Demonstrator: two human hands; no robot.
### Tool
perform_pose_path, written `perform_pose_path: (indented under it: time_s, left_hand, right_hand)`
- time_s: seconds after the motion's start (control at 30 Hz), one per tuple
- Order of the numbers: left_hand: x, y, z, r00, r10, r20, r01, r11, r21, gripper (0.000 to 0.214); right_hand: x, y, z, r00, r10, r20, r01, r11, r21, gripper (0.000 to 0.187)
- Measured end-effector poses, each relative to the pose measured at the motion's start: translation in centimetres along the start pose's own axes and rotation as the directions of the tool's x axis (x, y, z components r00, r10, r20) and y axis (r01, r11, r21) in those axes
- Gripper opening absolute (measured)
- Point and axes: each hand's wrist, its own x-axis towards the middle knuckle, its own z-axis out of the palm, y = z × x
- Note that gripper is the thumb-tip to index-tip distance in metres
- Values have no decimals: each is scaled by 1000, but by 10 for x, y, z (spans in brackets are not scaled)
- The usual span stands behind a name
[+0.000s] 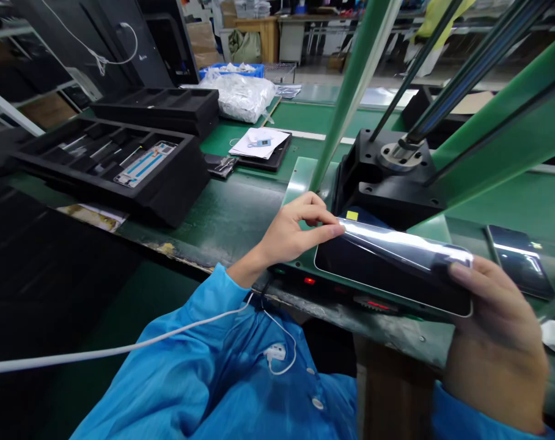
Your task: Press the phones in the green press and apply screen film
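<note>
Head cam shot from my bench - I'm holding a glossy black curved-edge smartphone [392, 275] out over the front of a green fixture base [300, 189]. My left hand [291, 235] is pinching the phone's near corner, with the thumb and fingertips [327, 231] closed on it and my other fingers curling in toward the palm. My right hand [492, 330] is wrapping around the far end, fingers closed and thumb [463, 273] lying across the glass. Bright glare is streaking along the phone's top edge.

Just right of my hand, a second dark glossy phone [520, 261] is lying on the green bench mat [502, 208]. Behind the phone I'm holding, a black metal press block [387, 177] is sitting under slanted steel rods [479, 55], and small red lights [309, 281] are glowing on the base's front. Over on the left, black foam trays [107, 162] are holding parts, next to a white sheet of paper [259, 143] and a clear plastic bag [241, 95]. A white cable [121, 348] is running across my blue smock sleeve [199, 324] - pretty typical setup.
</note>
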Motion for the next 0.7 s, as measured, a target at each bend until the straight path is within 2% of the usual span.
perform_pose_path:
  time_s: [0.17, 0.37, 0.7]
  left_hand:
    - [-1, -1, 2, 1000, 21, 12, -21, 999, -26, 9]
    - [-1, -2, 1, 999, 32, 9, -32, 999, -28, 9]
    - [-1, 0, 0, 1000, 28, -5, -28, 999, 45, 9]
  right_hand:
    - [1, -1, -1, 997, -47, -58, 49, 999, 20, 45]
    - [3, 0, -2, 997, -57, -58, 58, 998, 19, 44]
    - [0, 2, -1, 989, -127, 74, 126, 992, 19, 32]
